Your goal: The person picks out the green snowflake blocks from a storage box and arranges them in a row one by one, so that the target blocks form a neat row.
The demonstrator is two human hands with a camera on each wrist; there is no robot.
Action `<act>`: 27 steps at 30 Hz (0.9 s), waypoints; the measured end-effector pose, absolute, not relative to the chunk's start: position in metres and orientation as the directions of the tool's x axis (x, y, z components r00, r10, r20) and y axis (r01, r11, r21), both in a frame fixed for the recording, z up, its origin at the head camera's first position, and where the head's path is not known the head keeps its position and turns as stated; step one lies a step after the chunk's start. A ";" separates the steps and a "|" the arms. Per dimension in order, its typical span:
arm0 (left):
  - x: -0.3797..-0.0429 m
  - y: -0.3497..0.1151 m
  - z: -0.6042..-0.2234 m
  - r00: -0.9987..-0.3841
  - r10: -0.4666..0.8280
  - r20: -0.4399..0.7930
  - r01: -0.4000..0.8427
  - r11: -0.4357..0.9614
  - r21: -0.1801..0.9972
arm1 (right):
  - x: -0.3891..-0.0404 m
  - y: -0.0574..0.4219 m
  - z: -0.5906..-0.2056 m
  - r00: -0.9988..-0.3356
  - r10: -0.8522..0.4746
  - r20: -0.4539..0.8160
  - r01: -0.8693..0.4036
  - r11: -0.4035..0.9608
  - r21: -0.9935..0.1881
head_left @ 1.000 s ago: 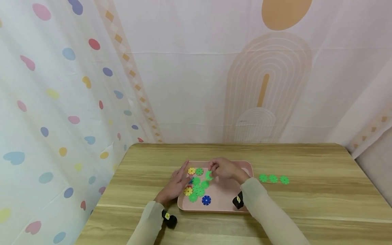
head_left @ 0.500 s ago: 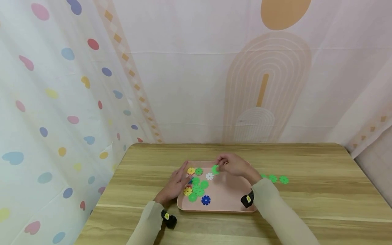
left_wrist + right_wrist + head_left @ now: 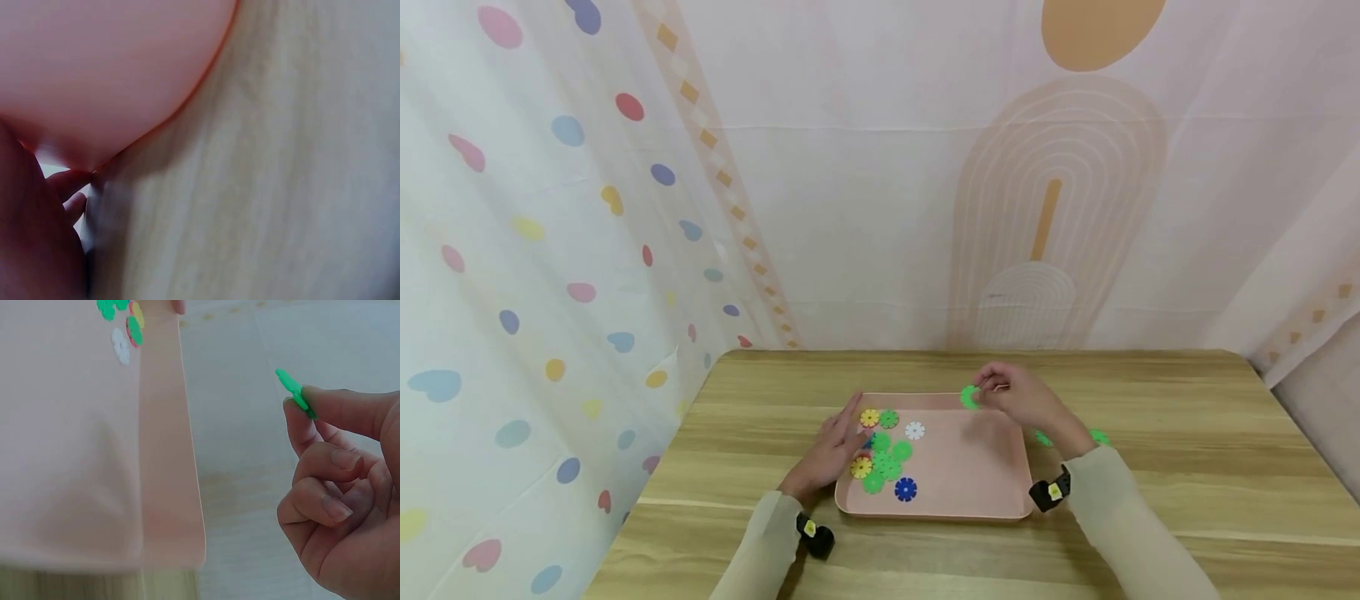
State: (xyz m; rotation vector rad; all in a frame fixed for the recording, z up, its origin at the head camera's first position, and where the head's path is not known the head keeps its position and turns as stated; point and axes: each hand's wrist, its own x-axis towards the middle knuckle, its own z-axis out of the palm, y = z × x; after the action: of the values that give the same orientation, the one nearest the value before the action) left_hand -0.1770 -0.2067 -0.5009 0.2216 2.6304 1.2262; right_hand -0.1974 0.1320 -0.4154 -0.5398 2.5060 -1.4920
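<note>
My right hand pinches a green notched disc between thumb and fingertips, over the far rim of the pink tray. The right wrist view shows this disc edge-on, with the other fingers curled into the palm. My left hand rests along the tray's left side, fingers straight and thumb reaching inside. In the tray, a cluster of green discs lies by the left thumb, with a yellow disc beside it. A white disc and a dark blue disc lie apart.
At the tray's back left, another yellow disc lies beside a green disc. On the wooden table, right of the tray, green discs lie partly hidden behind the right wrist. A patterned curtain hangs behind the table.
My right hand has lifted the green disc from beside the white one and carried it right and back to the tray's far rim, uncovering the white disc. The left hand stays put.
</note>
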 end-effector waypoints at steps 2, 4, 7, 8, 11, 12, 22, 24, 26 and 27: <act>-0.177 -0.207 -0.501 -0.962 0.232 -0.143 0.041 0.643 0.765 | -0.196 0.139 -0.416 -0.926 -0.376 0.033 -0.206 0.431 -0.879; -0.177 -0.208 -0.501 -0.963 0.228 -0.146 0.036 0.642 0.766 | -0.194 0.146 -0.416 -0.938 -0.347 0.020 -0.182 0.442 -0.878; -0.178 -0.208 -0.501 -0.964 0.223 -0.147 0.029 0.634 0.773 | -0.191 0.157 -0.416 -0.951 -0.309 0.006 -0.155 0.461 -0.874; -0.178 -0.207 -0.501 -0.964 0.222 -0.148 0.027 0.633 0.774 | -0.190 0.161 -0.416 -0.954 -0.298 0.001 -0.146 0.465 -0.873; -0.178 -0.207 -0.501 -0.964 0.224 -0.144 0.033 0.637 0.771 | -0.186 0.175 -0.417 -0.963 -0.268 -0.013 -0.119 0.469 -0.875; -0.178 -0.206 -0.501 -0.964 0.225 -0.141 0.037 0.638 0.769 | -0.184 0.180 -0.417 -0.966 -0.258 -0.021 -0.107 0.469 -0.877; -0.178 -0.203 -0.501 -0.960 0.250 -0.126 0.063 0.631 0.773 | -0.163 0.239 -0.428 -0.985 -0.160 -0.061 -0.020 0.459 -0.888; -0.177 -0.203 -0.500 -0.959 0.254 -0.128 0.060 0.623 0.780 | -0.159 0.251 -0.432 -0.986 -0.151 -0.068 -0.006 0.443 -0.896; -0.177 -0.203 -0.500 -0.958 0.255 -0.134 0.055 0.617 0.785 | -0.156 0.262 -0.437 -0.988 -0.138 -0.071 0.003 0.438 -0.899; -0.177 -0.202 -0.500 -0.957 0.256 -0.134 0.054 0.615 0.787 | -0.154 0.267 -0.440 -0.989 -0.131 -0.069 0.004 0.441 -0.898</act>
State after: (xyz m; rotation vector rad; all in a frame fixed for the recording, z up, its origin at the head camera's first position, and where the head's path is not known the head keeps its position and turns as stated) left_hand -0.1771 -0.2023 -0.4996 0.2546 2.6075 1.2591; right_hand -0.1544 0.2671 -0.4396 -0.1132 2.5553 -1.5925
